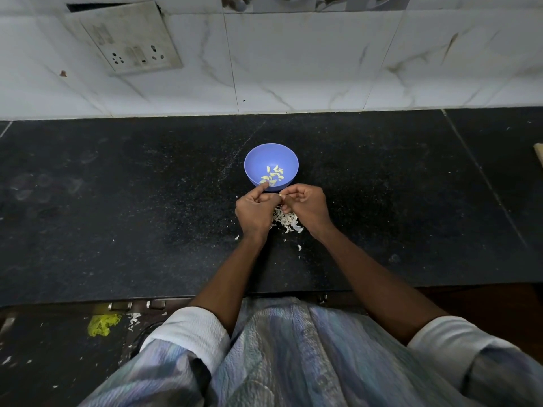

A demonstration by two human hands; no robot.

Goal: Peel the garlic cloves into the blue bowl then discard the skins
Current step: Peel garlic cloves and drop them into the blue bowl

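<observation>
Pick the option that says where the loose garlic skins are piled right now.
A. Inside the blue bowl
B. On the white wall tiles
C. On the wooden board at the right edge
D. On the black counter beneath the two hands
D: the white garlic skins lie heaped on the black counter under the left hand and right hand, while the blue bowl holds only peeled cloves.

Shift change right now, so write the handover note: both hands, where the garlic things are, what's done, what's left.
Left hand: fingers curled, forefinger out toward the bowl; any hold is hidden.
Right hand: pinches a small garlic clove at its fingertips.
Blue bowl: on the black counter just beyond the hands, several peeled cloves inside.
Skins: piled on the counter under the hands, a few flakes scattered nearby.
Done: a batch peeled.
Left: finish this clove, drop it in, discard the skins.
</observation>
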